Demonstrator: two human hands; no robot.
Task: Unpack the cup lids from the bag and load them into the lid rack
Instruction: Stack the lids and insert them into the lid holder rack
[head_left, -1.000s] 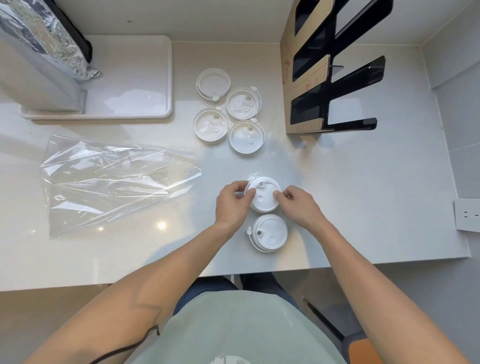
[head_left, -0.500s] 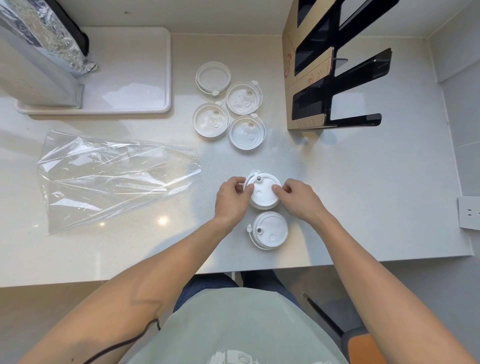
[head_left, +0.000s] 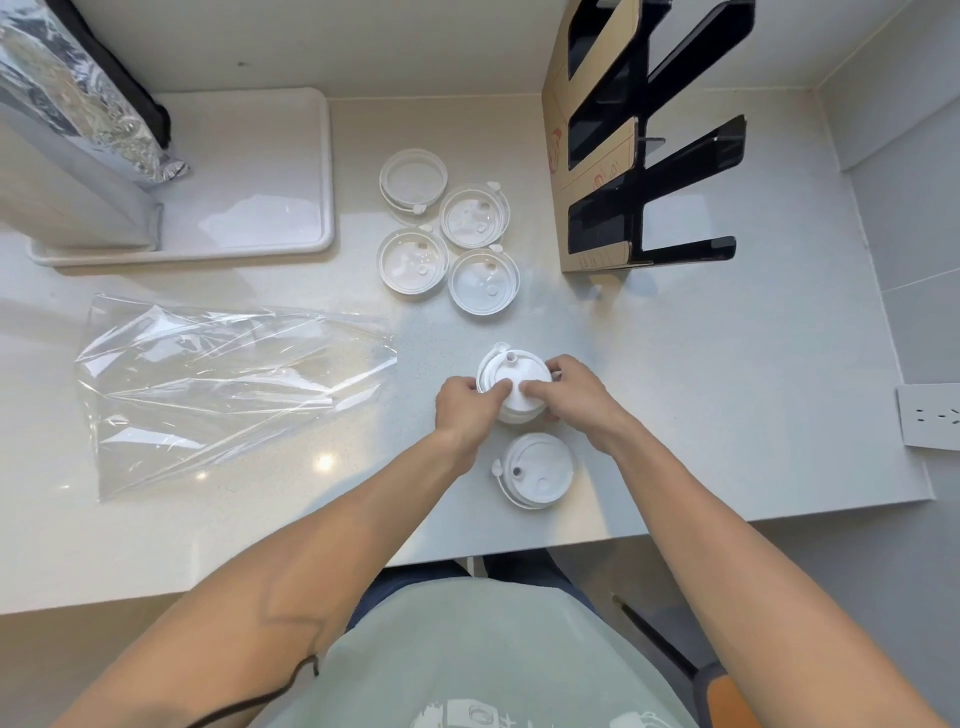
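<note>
Both hands, left (head_left: 464, 407) and right (head_left: 575, 393), curl their fingers round a small white lid stack (head_left: 514, 382) (round, a raised spout at its far edge) on the surface (head_left: 701, 389), just beyond another lid (head_left: 535, 469).

white counter (head_left: 701, 395) is loaded with a tray (head_left: 270, 171), clear bag (head_left: 228, 384), lids (head_left: 449, 239), one lid (head_left: 537, 470) near the edge, rack (head_left: 644, 140).

The picture's top edge cuts off the rack (head_left: 649, 156). The foil bag (head_left: 78, 93) runs off the top-left corner. Both hands' fingers (head_left: 540, 387) hide much of the held lids (head_left: 511, 374); their count is unclear.
</note>
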